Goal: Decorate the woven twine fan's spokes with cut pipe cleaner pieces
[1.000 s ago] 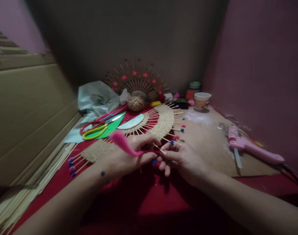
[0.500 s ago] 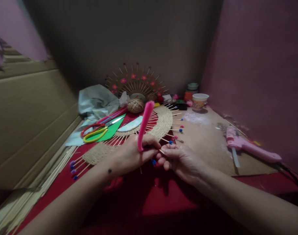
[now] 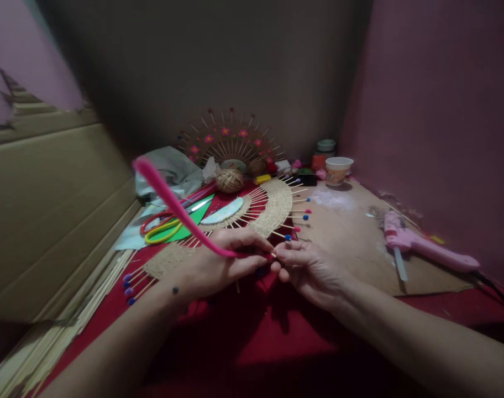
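Note:
My left hand point(image 3: 219, 262) is closed on a pink fuzzy pipe cleaner point(image 3: 173, 203), whose long free end bends up and to the left. Fingertips of my right hand point(image 3: 314, 271) pinch the pale tip of a thin stick point(image 3: 273, 255), where the pipe cleaner's near end meets it. Both hands are over the front of a woven fan point(image 3: 277, 204) with sticks radiating outward, several ending in blue, purple or pink fuzzy tips. A light blue half-round piece point(image 3: 225, 211) lies at the fan's centre. My left hand hides part of the weave.
Scissors point(image 3: 163, 232) lie on green sheet point(image 3: 200, 207) at left, near a twine ball point(image 3: 230, 181). At right, a pink glue gun point(image 3: 426, 249) rests on a brown board point(image 3: 355, 243) with a paper cup point(image 3: 338, 171). A finished-looking flowered fan point(image 3: 231, 132) stands behind. Loose sticks point(image 3: 69, 326) lie left.
The pipe cleaner has swung from nearly upright to leaning far left, and its lower part now lies along my left fingers toward the stick tip. My hands stay close together.

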Action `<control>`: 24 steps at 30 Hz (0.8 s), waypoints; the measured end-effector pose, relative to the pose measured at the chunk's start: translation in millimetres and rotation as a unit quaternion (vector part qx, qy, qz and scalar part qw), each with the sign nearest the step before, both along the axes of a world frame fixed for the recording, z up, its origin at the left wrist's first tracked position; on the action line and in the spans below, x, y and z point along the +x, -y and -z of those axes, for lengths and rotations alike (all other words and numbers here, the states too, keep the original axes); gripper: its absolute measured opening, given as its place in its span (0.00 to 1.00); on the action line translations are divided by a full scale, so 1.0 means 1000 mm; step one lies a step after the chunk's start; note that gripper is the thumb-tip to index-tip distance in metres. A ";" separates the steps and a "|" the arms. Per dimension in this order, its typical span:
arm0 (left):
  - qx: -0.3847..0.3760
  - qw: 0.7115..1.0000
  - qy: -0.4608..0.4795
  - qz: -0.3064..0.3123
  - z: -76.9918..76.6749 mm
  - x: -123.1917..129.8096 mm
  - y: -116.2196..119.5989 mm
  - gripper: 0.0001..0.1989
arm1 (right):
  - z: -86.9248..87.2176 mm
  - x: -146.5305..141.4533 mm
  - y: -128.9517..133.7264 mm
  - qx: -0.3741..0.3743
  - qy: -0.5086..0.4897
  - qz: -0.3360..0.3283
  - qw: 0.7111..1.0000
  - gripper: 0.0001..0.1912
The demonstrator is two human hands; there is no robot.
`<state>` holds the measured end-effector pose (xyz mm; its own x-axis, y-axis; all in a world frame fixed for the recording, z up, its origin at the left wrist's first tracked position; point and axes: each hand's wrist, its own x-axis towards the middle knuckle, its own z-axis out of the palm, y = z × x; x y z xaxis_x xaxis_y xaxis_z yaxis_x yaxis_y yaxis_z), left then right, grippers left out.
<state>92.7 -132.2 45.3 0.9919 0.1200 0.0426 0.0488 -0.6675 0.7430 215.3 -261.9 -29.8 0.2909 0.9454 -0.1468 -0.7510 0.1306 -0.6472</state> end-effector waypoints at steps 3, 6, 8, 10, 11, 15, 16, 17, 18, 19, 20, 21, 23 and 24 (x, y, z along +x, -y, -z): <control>-0.017 1.000 0.010 -0.016 0.000 -0.002 0.000 0.09 | 0.000 0.000 0.000 0.014 0.002 -0.001 1.000 0.07; -0.049 0.998 -0.001 -0.028 0.001 -0.002 0.000 0.09 | 0.000 -0.001 0.000 0.027 -0.003 0.004 1.000 0.07; -0.066 0.997 -0.012 -0.032 0.001 -0.002 0.000 0.09 | 0.000 -0.001 -0.001 0.029 -0.010 0.004 1.000 0.07; -0.079 0.996 -0.020 -0.034 0.002 -0.002 0.001 0.09 | 0.001 -0.002 -0.002 0.025 -0.018 0.004 1.000 0.08; -0.085 0.995 -0.024 -0.035 0.003 -0.001 0.001 0.09 | 0.001 -0.002 -0.003 0.022 -0.022 0.005 0.999 0.08; -0.107 0.993 -0.046 -0.037 0.003 0.000 0.003 0.11 | 0.003 -0.001 -0.005 0.004 -0.033 -0.001 0.999 0.10; -0.106 0.992 -0.051 -0.038 0.003 0.000 0.003 0.11 | 0.004 -0.001 -0.005 -0.001 -0.035 -0.004 0.999 0.11; -0.102 0.992 -0.057 -0.040 0.002 0.000 0.003 0.11 | 0.005 -0.001 -0.005 -0.005 -0.038 -0.006 0.999 0.11; -0.097 0.993 -0.061 -0.041 0.002 0.000 0.003 0.11 | 0.005 -0.001 -0.006 -0.010 -0.041 -0.009 0.999 0.11; -0.091 0.993 -0.064 -0.041 0.001 0.000 0.003 0.10 | 0.005 -0.001 -0.006 -0.014 -0.045 -0.012 0.999 0.12; -0.085 0.993 -0.065 -0.039 0.001 0.000 0.003 0.10 | 0.004 -0.001 -0.006 -0.020 -0.050 -0.015 0.998 0.12; -0.083 0.994 -0.063 -0.036 0.002 0.000 0.002 0.09 | 0.004 -0.001 -0.005 -0.025 -0.055 -0.018 0.998 0.13; -0.086 0.994 -0.056 -0.028 0.003 -0.001 0.002 0.07 | 0.001 -0.002 -0.005 -0.034 -0.065 -0.021 0.997 0.15; -0.089 0.994 -0.054 -0.025 0.004 -0.001 0.002 0.07 | 0.000 -0.002 -0.005 -0.038 -0.070 -0.023 0.997 0.16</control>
<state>91.6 -134.1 41.0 0.9822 0.1654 -0.0892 0.1639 -0.5212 0.8375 213.3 -256.7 -30.2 0.2199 0.9417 -0.2546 -0.8392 0.0495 -0.5416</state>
